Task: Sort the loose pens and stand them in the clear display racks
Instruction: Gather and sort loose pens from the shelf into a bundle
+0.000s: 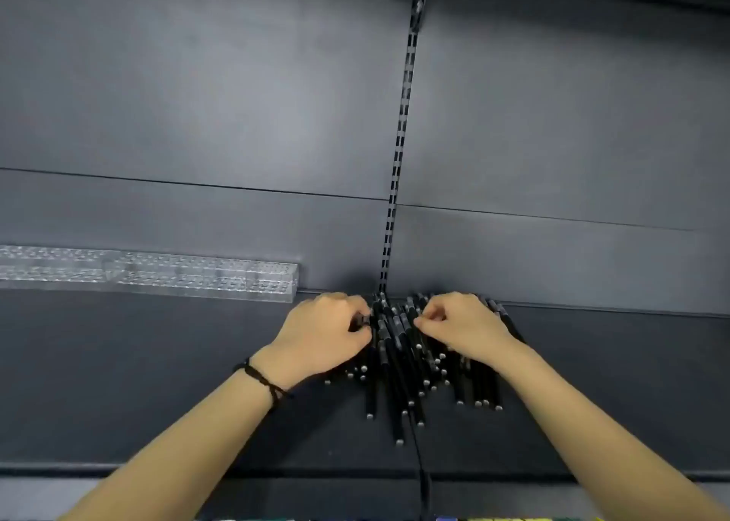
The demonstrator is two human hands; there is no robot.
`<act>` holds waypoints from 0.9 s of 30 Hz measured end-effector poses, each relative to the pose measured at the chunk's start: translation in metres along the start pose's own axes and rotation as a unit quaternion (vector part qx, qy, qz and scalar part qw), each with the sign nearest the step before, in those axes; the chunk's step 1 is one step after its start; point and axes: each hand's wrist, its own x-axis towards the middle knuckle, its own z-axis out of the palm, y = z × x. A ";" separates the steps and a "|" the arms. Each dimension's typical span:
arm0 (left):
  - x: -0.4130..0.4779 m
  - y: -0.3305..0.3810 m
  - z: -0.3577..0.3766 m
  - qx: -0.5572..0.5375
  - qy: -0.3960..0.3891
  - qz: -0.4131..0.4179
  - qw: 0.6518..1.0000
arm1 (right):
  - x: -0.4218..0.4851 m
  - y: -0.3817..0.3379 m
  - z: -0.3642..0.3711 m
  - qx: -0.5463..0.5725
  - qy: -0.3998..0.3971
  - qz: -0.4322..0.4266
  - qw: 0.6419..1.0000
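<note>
The pens lay heaped on the shelf, long axes running front to back, left hand and right hand each pinching some near their far ends, with the clear rack away to the left, nearer the left grip.

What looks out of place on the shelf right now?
The pens lie in a messy heap on the shelf, crossing and fanned out, a few poking towards the front edge. The rack to the left shows none. The left hand and right hand grip pens there.
</note>
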 end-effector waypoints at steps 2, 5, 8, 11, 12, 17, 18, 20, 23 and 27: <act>0.018 0.001 0.005 0.010 0.006 0.002 1.000 | 0.015 -0.001 -0.001 -0.053 -0.030 0.036 0.998; 0.043 0.000 0.013 0.018 0.003 0.004 1.000 | 0.034 -0.006 0.003 -0.118 -0.065 0.060 0.989; 0.055 -0.006 0.029 -0.061 -0.001 -0.027 0.998 | 0.042 -0.002 0.002 -0.120 -0.087 0.071 0.987; 0.057 -0.010 0.046 -0.146 0.003 -0.053 0.988 | 0.047 0.009 0.002 -0.027 -0.102 0.078 0.991; 0.057 -0.010 0.050 -0.159 0.011 -0.054 0.986 | 0.047 0.010 0.003 0.009 -0.102 0.077 0.992; 0.056 -0.009 0.060 -0.190 0.043 -0.036 0.980 | 0.045 0.015 0.004 0.109 -0.054 0.061 0.991; 0.057 -0.007 0.061 -0.213 0.039 -0.042 0.975 | 0.043 0.014 0.004 0.142 -0.050 0.055 0.987; 0.058 -0.001 0.063 -0.282 0.018 -0.082 0.956 | 0.038 0.011 0.004 0.207 -0.046 0.040 0.976; 0.060 0.008 0.063 -0.423 0.012 -0.155 0.892 | 0.032 -0.001 0.007 0.273 -0.063 0.002 0.960; 0.059 0.012 0.054 -0.537 0.090 -0.174 0.820 | 0.033 -0.002 0.010 0.201 -0.051 -0.047 0.977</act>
